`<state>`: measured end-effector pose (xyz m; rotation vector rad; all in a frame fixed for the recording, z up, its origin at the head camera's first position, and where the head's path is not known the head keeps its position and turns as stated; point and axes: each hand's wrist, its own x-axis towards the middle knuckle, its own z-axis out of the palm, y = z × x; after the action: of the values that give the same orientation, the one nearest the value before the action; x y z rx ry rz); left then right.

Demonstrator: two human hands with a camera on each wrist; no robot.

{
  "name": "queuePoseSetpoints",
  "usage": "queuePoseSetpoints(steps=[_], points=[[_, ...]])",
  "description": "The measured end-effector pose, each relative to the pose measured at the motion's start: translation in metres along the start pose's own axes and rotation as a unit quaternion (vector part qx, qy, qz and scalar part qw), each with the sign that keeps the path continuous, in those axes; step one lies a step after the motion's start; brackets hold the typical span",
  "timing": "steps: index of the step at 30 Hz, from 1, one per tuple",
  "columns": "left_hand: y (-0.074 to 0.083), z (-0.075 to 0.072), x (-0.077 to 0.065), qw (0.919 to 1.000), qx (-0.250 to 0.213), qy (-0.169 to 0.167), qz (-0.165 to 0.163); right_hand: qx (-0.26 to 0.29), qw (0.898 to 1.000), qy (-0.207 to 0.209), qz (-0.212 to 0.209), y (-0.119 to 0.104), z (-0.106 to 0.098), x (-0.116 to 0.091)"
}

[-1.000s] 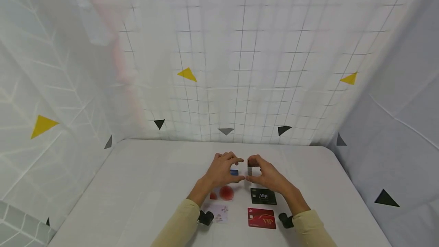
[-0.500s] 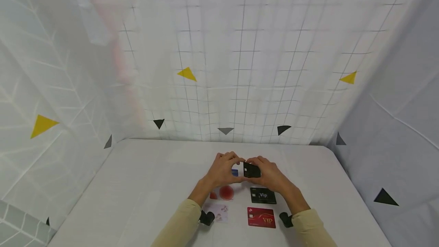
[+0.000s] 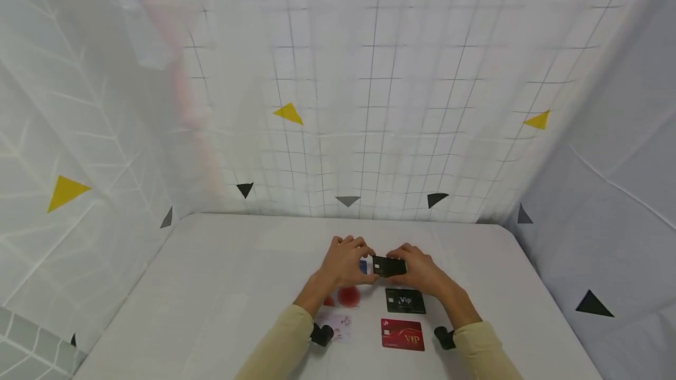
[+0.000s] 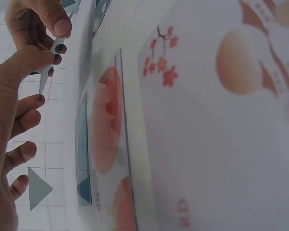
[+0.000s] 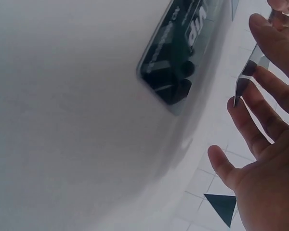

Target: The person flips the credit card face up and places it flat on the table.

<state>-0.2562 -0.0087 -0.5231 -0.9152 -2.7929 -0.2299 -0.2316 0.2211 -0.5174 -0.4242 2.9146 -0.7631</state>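
Note:
A small black card (image 3: 389, 267) with a chip is raised above the table between both hands, its dark face towards the head camera. My left hand (image 3: 342, 264) pinches its left end between thumb and fingers; the left wrist view shows the card (image 4: 47, 79) nearly edge-on. At the other end my right hand (image 3: 422, 272) holds it, thumb on one side and fingers on the other. Behind my left hand a blue card (image 3: 363, 266) is partly hidden. Just below the right hand lies a black Vip card (image 3: 405, 301).
On the white table (image 3: 222, 298) lie a red VIP card (image 3: 403, 334), a pale flowered card (image 3: 340, 328) and a card with a red round print (image 3: 348, 297). Black wrist cameras sit at both cuffs. A white gridded curtain (image 3: 338, 151) rises behind the table.
The card was nearly edge-on at my right hand one second ago; its black face has since turned into view. Now the left fingers are on its left end, and the right hand is slightly lower.

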Motion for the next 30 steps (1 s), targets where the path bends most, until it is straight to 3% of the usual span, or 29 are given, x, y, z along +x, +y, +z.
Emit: queuePoseSetpoints(steps=[17, 30], points=[[0.009, 0.014, 0.007, 0.9974, 0.045, -0.052, -0.021, -0.002, 0.998, -0.029, 0.048, 0.018, 0.011, 0.01], [0.011, 0.013, 0.008, 0.9956, 0.038, -0.08, -0.029, 0.002, 0.999, -0.019, 0.036, 0.015, 0.012, 0.008]])
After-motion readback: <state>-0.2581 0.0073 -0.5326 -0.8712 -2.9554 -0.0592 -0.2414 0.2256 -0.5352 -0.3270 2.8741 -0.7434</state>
